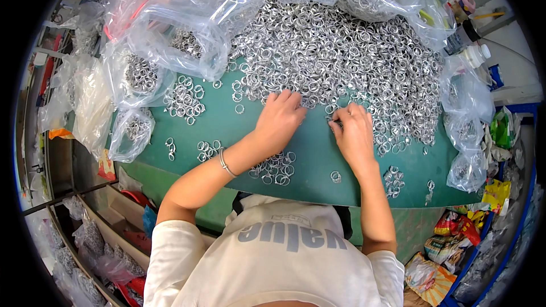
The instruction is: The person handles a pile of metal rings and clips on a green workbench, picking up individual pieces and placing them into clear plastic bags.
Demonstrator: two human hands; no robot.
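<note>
At the near edge of the ring heap (pixel 335 51), left hand (pixel 280 120) lies flat with fingers spread on rings, right hand (pixel 354 133) pinches one ring just beside it.

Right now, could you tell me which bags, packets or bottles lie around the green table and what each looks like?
Clear plastic bags: upper left, crumpled, some holding silver rings.
Clear bags: right edge, holding rings.
Colourful packets: lower right, red and yellow.
Green packet: right, crumpled.
Bottles: upper right, one dark, one white.
</note>
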